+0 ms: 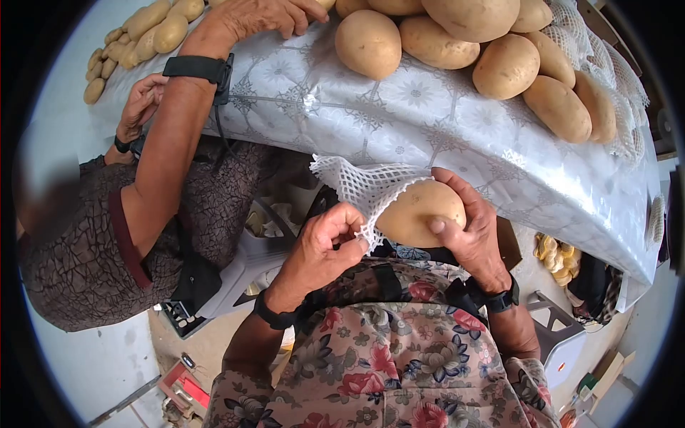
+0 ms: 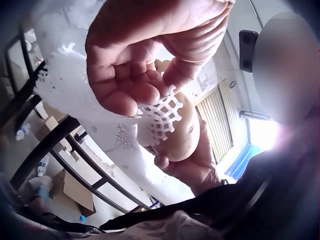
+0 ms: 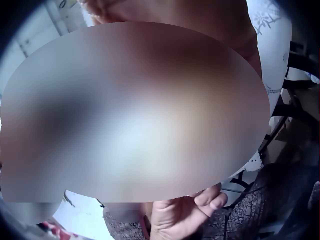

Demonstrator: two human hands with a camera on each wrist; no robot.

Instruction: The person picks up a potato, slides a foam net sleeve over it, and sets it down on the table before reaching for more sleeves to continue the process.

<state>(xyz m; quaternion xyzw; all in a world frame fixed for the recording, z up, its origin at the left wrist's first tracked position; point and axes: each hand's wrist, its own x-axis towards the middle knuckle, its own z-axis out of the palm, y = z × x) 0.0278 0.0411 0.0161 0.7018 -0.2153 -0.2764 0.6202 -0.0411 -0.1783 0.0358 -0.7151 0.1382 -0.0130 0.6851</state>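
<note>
In front of the floral-patterned clothing, my right hand (image 1: 477, 232) holds a large pale potato (image 1: 421, 214), thumb on its near face and fingers at the far edge. A white foam net sleeve (image 1: 360, 187) covers the potato's left end, and its loose end flares up and left. My left hand (image 1: 321, 246) pinches the sleeve's near rim between thumb and fingers. From the left wrist, the net (image 2: 162, 117) shows below the left fingertips, with the potato (image 2: 185, 137) resting against the right hand (image 2: 197, 167). A blur hides most of the right wrist view.
A table with a silvery patterned cover (image 1: 399, 121) stands ahead, bearing a pile of potatoes (image 1: 506, 68) and more net sleeves (image 1: 621, 93) at right. Smaller potatoes (image 1: 146, 39) lie at far left. Another person's arm (image 1: 182, 135) reaches over the table. A grey stool (image 1: 556, 335) stands at right.
</note>
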